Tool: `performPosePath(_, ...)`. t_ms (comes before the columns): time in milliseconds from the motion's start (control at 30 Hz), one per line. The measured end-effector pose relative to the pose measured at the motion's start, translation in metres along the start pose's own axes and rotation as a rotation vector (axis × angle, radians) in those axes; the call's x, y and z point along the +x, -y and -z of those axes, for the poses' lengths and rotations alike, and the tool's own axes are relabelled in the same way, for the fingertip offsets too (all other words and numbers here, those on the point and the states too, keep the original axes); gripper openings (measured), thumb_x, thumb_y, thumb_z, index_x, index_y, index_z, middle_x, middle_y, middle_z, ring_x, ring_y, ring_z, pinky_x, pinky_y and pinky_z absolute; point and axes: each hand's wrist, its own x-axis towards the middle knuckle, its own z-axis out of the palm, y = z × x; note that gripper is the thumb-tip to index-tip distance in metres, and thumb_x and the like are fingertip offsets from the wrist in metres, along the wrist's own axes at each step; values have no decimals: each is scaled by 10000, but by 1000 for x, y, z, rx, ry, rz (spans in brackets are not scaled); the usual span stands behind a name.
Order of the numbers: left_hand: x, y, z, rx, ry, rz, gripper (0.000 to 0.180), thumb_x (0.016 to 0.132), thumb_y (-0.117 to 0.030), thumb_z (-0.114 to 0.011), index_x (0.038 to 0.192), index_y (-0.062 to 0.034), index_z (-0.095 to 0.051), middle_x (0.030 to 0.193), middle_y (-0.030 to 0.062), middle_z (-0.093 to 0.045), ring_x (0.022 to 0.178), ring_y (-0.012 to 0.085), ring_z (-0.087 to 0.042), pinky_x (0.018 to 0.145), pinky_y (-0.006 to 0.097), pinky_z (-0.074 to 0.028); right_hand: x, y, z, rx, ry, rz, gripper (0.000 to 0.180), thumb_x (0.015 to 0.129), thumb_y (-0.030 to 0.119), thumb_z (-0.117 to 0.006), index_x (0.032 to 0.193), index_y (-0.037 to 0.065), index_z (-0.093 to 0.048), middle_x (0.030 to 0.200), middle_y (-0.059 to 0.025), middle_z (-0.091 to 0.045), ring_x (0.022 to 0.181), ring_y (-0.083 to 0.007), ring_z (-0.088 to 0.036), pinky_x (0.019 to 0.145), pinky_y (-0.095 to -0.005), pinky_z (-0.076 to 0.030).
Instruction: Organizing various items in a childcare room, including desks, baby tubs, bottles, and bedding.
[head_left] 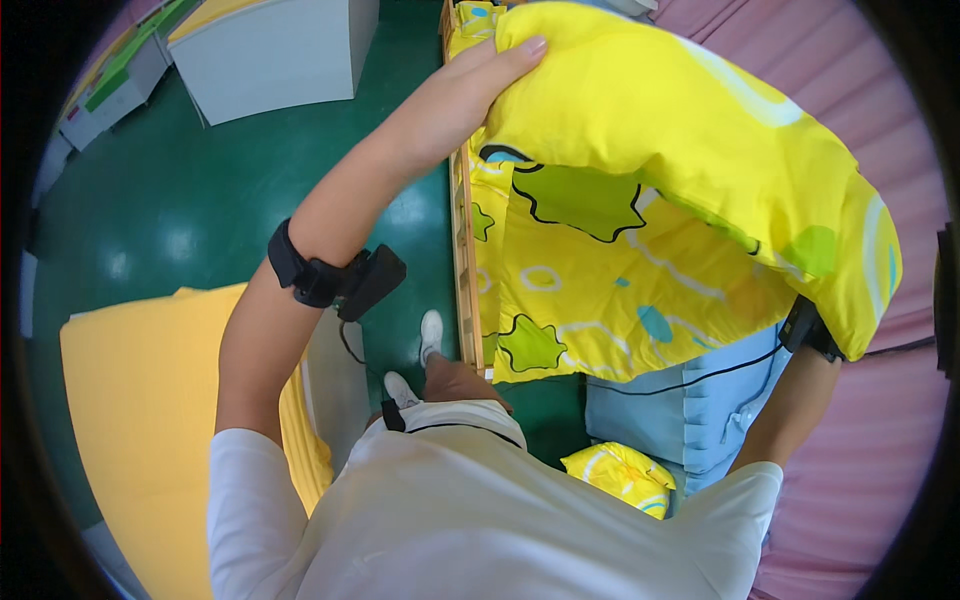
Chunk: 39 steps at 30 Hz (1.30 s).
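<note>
A puffy yellow quilt (680, 110) with white, green and blue shapes is held up in an arch in front of me. My left hand (470, 95) is closed on its upper left edge, the thumb lying over the cloth. On the other side my right forearm (795, 405) runs up under the quilt's lower right end, which hides that hand and its fingers. Below the arch spreads yellow cloth (590, 290) of the same print with green star shapes; whether it belongs to the same quilt I cannot tell. A wooden bed rail (464, 260) borders it on the left.
Light blue padded blocks (650, 410) stand at the right, a small yellow patterned cushion (625, 478) beside them. Pink pleated curtain (860, 480) lines the right side. A yellow-covered surface (150, 400) lies to the left; a white cabinet (270, 65) stands on the green floor (290, 150).
</note>
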Motion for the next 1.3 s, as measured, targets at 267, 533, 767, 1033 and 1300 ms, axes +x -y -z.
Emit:
performPosePath(267, -42, 9, -52, -104, -229, 370, 460, 909, -357, -490, 1164, 26, -501, 1065, 94, -595, 929, 132, -583, 822, 243, -446, 14, -78, 30, 77, 17, -224, 239, 922, 261, -467, 882, 55, -582, 784, -40, -632, 683, -205, -597, 669, -317, -486)
performPosePath(533, -31, 86, -90, -194, -508, 482, 401, 872, -367, -547, 1063, -14, -540, 920, 80, -609, 791, 160, -592, 649, 291, -489, 61, -207, 56, 192, 124, -518, 236, 923, 257, -464, 877, 56, -580, 779, -38, -630, 678, -205, -594, 665, -316, -485)
performPosePath(767, 40, 185, -74, -279, -510, 575, 307, 886, -338, -537, 988, -49, -557, 824, 48, -605, 671, 132, -566, 599, 232, -478, 170, -339, 171, 235, 45, -589, 243, 925, 252, -446, 781, 75, -528, 665, -25, -569, 569, -178, -524, 568, -311, -451)
performPosePath(1033, 122, 320, 110, -394, -465, 727, 259, 913, -270, -486, 1041, -54, -550, 846, 38, -618, 702, 134, -575, 607, 233, -460, 137, -433, 80, 160, -492, -458, 322, 924, 305, -426, 716, 79, -525, 586, -35, -514, 487, -154, -468, 475, -281, -369)
performPosePath(1300, 297, 412, 156, -282, -192, 662, 290, 881, -155, -523, 1149, -49, -496, 1011, 48, -618, 759, 129, -575, 635, 217, -446, -147, -568, 17, 438, -804, -916, 265, 889, 288, -445, 712, 97, -497, 598, -40, -501, 518, -168, -471, 484, -278, -371)
